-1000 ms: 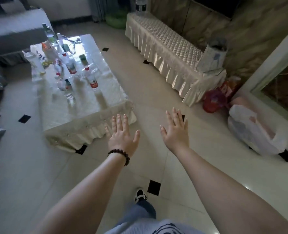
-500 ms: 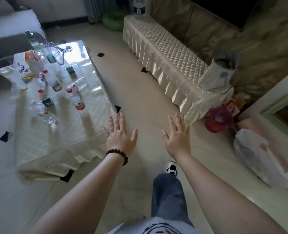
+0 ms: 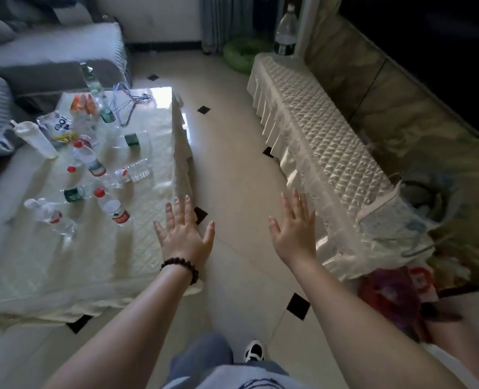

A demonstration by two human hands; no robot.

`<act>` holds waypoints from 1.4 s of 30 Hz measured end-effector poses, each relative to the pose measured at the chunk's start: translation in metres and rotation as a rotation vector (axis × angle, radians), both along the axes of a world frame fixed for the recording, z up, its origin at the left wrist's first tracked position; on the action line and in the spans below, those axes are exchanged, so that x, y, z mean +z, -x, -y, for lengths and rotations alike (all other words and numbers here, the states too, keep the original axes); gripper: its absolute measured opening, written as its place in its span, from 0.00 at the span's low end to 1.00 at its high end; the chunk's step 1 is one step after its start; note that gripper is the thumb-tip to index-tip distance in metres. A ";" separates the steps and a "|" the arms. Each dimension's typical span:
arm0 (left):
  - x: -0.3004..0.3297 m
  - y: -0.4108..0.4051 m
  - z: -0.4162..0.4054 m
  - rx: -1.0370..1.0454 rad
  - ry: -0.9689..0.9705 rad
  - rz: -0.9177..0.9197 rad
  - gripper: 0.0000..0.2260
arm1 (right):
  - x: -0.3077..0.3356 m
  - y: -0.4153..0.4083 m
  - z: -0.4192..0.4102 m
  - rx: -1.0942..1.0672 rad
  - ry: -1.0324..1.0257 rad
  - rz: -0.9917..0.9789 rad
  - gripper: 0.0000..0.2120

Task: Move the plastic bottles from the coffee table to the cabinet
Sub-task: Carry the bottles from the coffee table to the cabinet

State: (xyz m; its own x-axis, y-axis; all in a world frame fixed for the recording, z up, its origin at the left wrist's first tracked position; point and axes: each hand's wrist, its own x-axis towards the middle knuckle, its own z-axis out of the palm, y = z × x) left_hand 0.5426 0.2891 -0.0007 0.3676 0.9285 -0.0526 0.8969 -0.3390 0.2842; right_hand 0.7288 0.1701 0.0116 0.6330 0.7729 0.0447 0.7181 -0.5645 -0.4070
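Note:
Several clear plastic bottles stand and lie on the cloth-covered coffee table (image 3: pixel 98 265) at left. Nearest me is a red-capped bottle (image 3: pixel 112 207); another lies tilted at the left (image 3: pixel 51 216), and a green-labelled one (image 3: pixel 77 193) lies flat. The long cabinet (image 3: pixel 316 147) under a quilted cream cover runs along the right wall, with one large bottle (image 3: pixel 285 32) at its far end. My left hand (image 3: pixel 183 234) hovers open over the table's near right corner, empty. My right hand (image 3: pixel 295 228) is open above the floor beside the cabinet.
A white cup (image 3: pixel 36 138), snack bags (image 3: pixel 57 126) and wire hangers (image 3: pixel 127 103) share the table. A grey sofa (image 3: pixel 50 57) stands behind it. A paper bag (image 3: pixel 395 223) sits on the cabinet's near end, red bags (image 3: pixel 392 296) on the floor below. A tiled aisle runs between table and cabinet.
I have stepped forward; table and cabinet appear closer and larger. Both hands stay spread and empty, the left now over the table's corner.

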 end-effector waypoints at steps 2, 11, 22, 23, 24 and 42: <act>-0.002 -0.014 -0.022 0.058 0.010 0.007 0.35 | -0.004 -0.014 -0.027 0.058 0.019 -0.021 0.30; -0.031 -0.049 -0.137 0.281 0.045 0.009 0.34 | -0.034 -0.058 -0.182 0.272 0.053 -0.011 0.30; -0.040 -0.028 -0.320 0.638 0.039 0.043 0.35 | -0.042 -0.044 -0.444 0.674 0.147 -0.046 0.29; -0.038 -0.023 -0.332 0.662 0.034 0.053 0.35 | -0.039 -0.037 -0.463 0.710 0.136 -0.041 0.29; -0.036 -0.018 -0.343 0.685 0.033 0.065 0.35 | -0.037 -0.030 -0.480 0.750 0.127 -0.035 0.28; -0.078 0.015 -0.402 1.439 0.012 0.219 0.35 | -0.075 0.059 -0.698 1.495 0.332 0.145 0.29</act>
State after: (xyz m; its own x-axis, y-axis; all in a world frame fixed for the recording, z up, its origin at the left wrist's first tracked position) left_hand 0.5271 0.6910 -0.0783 -0.8601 0.4934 -0.1296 0.3910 0.8008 0.4536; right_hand 0.6694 0.8683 -0.0636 -0.6993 0.6650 -0.2621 0.7143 0.6365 -0.2910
